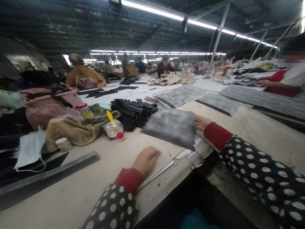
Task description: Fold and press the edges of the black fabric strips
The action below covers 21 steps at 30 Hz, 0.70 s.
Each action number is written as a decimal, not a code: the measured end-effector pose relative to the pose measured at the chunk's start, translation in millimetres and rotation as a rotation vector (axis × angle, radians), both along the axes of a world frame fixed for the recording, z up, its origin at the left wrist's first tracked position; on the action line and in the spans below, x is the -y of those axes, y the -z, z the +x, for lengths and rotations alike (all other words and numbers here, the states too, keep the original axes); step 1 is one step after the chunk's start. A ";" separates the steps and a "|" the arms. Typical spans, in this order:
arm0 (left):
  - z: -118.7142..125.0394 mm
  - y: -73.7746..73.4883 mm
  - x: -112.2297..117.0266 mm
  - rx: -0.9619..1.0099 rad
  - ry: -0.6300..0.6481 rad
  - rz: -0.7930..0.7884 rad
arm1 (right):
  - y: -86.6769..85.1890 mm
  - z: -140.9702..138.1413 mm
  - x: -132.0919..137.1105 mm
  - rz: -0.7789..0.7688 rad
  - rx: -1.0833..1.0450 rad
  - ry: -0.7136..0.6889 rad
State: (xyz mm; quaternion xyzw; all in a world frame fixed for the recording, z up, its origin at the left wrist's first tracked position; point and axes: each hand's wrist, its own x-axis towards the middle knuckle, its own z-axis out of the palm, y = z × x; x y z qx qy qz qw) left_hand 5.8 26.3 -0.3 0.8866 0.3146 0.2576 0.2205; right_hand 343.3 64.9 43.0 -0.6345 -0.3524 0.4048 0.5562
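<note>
Work hall with a dark metal roof (59,35). One broad, cream-coloured worktable (76,194). One long stack of grey layered material (267,98), right. One mottled grey flat sheet (183,95), lying farther back. One second mottled grey sheet (170,125), uneven along its right side, in front of it at the right hand. One heap of narrow black strips (133,111), just beside this second sheet. Right hand (202,122), red-cuffed, at the sheet's right edge; fingertips blurred, so whether they pinch or merely touch cannot be told. Left hand (146,160), red-cuffed, palm down on the table, fingers loosely curled, nothing visible in it.

Progress, as judged: partway; the second sheet is under handling and not yet squared to anything, while the back sheet appears untouched.

Edges and room: the table's near edge runs diagonally beneath both hands; the sheet's near corner reaches loose white paper slips (164,170) there. Cream surface shows left of the left hand, as far as a long grey strip (54,170). One clear red-capped bottle (111,128) bounds the far side.
</note>
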 end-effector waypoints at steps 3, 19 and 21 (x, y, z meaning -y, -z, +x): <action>5.3 -0.7 1.9 -0.041 -0.010 0.077 | 1.5 18.8 12.4 -0.047 -0.043 0.086; 118.4 -19.9 -6.3 -0.398 0.213 0.417 | 36.4 -38.5 141.5 0.273 0.927 -0.209; 116.3 -13.5 -9.0 -0.343 0.147 0.366 | 38.4 -46.2 146.5 0.358 0.982 -0.215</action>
